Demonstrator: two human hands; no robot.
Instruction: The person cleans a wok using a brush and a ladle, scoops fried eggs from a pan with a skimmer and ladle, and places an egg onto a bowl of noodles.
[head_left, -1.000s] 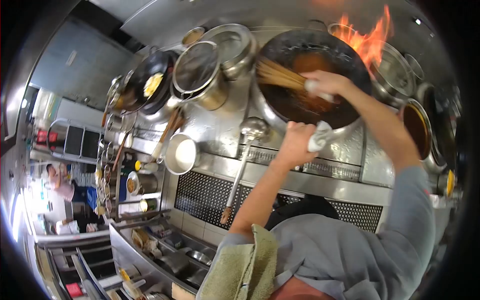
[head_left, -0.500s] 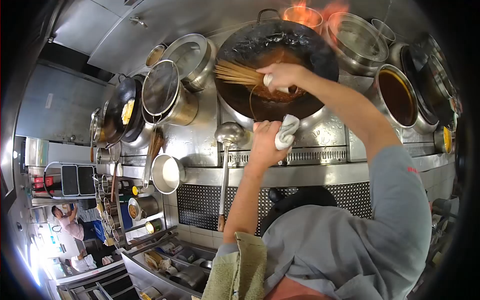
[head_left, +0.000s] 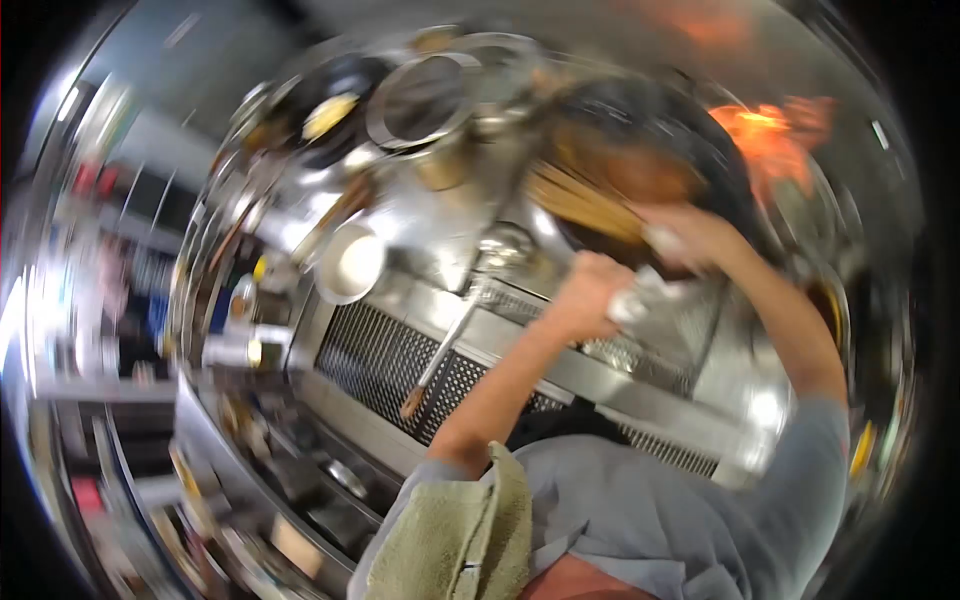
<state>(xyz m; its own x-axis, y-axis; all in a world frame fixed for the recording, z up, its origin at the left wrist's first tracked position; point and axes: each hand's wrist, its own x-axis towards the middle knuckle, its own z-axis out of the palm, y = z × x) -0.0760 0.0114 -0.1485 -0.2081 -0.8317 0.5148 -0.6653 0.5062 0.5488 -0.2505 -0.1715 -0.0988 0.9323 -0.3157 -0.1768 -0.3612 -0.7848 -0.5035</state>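
The frame is smeared by motion. In front of me sits a large dark wok [head_left: 640, 105] with reddish-brown liquid inside. My right hand [head_left: 692, 236] is closed round the white-wrapped end of a bamboo wok brush [head_left: 580, 204]. Its splayed sticks point left, over the near-left part of the wok. At the near rim, my left hand [head_left: 592, 292] is closed on a folded white cloth [head_left: 632, 303]; whether the fingers also grip the wok's handle cannot be made out. Left of that hand rests a long-handled ladle [head_left: 506, 245], touched by neither hand.
Flames [head_left: 765, 130] rise behind the wok on the right. A mesh strainer [head_left: 422, 100] over a pot and a smaller wok with yellow food [head_left: 330, 116] stand left. A metal pot with white contents [head_left: 352, 264] sits near the stove edge. A green towel [head_left: 445, 540] hangs by my left arm.
The view has swung left and tilted, so the wok and both hands appear further right and lower. Both hands keep their grips. The flames show more fully.
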